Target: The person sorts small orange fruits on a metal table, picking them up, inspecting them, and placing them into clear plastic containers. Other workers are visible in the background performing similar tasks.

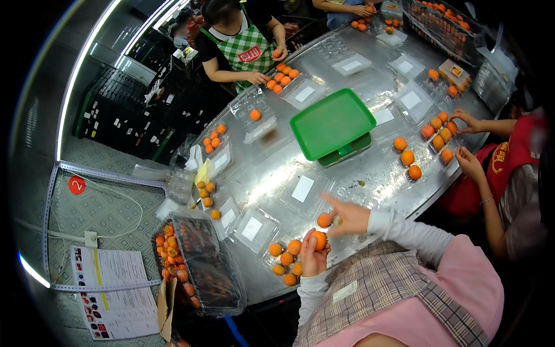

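My left hand [313, 256] holds an orange persimmon [319, 240] at the near edge of the metal table [260, 178]. Just left of it, several persimmons [286, 259] sit in a clear plastic tray. My right hand [349, 215] is slightly blurred, with its fingers spread, beside another persimmon [324, 220]; this fruit lies in front of it in a clear tray partly hidden by my arm. Beyond my hands lies a clear plastic lid with a white label [303, 189]. A second labelled clear lid [252, 228] is to the left, near the filled tray.
A green tray [333, 123] rests on a scale mid-table. A plastic-lined crate [208, 264] of persimmons stands at the left end, another crate [446, 30] at the far right. Co-workers [243, 43] handle fruit across the table; a co-worker's hands [468, 121] are at the right edge.
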A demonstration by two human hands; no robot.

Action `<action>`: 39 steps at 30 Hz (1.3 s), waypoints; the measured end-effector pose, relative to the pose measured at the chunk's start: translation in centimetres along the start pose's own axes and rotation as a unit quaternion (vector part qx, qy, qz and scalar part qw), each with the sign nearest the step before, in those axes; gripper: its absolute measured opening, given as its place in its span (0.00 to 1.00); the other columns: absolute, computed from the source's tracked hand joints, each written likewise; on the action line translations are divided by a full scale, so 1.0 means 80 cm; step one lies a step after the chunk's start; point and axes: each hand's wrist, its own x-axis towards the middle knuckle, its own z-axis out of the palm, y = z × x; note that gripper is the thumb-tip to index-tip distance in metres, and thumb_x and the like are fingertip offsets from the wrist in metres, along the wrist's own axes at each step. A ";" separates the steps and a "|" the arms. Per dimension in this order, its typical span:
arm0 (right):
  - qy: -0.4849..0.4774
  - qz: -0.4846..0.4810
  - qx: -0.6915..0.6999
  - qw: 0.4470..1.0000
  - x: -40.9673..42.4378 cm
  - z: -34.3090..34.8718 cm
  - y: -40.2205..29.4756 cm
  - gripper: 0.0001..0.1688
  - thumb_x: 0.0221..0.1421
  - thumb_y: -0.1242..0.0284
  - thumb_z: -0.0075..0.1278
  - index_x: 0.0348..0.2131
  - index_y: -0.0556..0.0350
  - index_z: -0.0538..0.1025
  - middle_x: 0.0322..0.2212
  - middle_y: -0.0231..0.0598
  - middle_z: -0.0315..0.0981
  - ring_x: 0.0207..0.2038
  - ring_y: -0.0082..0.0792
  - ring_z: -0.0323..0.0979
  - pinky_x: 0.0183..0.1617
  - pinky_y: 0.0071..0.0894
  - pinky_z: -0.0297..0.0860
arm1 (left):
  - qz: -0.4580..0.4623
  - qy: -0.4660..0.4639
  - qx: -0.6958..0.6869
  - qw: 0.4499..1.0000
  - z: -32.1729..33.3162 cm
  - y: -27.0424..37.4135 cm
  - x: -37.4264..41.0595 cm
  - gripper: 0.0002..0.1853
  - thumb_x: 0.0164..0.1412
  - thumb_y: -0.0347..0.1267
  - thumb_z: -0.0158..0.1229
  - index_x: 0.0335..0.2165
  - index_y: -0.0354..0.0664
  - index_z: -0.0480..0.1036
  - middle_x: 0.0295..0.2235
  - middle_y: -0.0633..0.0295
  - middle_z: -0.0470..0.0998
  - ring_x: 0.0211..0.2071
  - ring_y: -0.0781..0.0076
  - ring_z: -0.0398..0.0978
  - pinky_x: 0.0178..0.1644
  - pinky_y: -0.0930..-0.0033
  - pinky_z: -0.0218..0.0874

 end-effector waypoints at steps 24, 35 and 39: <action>-0.059 0.046 0.338 0.938 -0.026 -0.161 0.000 0.51 0.60 0.65 0.56 0.71 0.47 0.44 0.46 0.53 0.77 0.30 0.30 0.78 0.28 0.28 0.78 | 0.072 0.068 0.167 0.981 0.025 -0.011 -0.005 0.29 0.59 0.24 0.64 0.58 0.37 0.65 0.41 0.60 0.77 0.32 0.75 0.75 0.33 0.74 0.68; 0.074 0.029 0.455 0.887 -0.034 -0.201 0.018 0.53 0.60 0.65 0.57 0.71 0.47 0.42 0.44 0.51 0.78 0.28 0.34 0.78 0.25 0.31 0.78 | 0.089 0.069 0.182 0.977 0.026 -0.013 -0.001 0.29 0.59 0.22 0.63 0.58 0.36 0.64 0.44 0.61 0.77 0.36 0.75 0.75 0.36 0.74 0.69; 0.016 0.137 0.416 0.899 -0.012 -0.111 0.063 0.56 0.59 0.68 0.57 0.71 0.47 0.38 0.43 0.50 0.79 0.28 0.36 0.79 0.25 0.35 0.77 | 0.076 0.074 0.196 0.975 0.031 -0.016 -0.001 0.29 0.59 0.22 0.63 0.58 0.36 0.64 0.45 0.60 0.76 0.37 0.75 0.76 0.36 0.74 0.69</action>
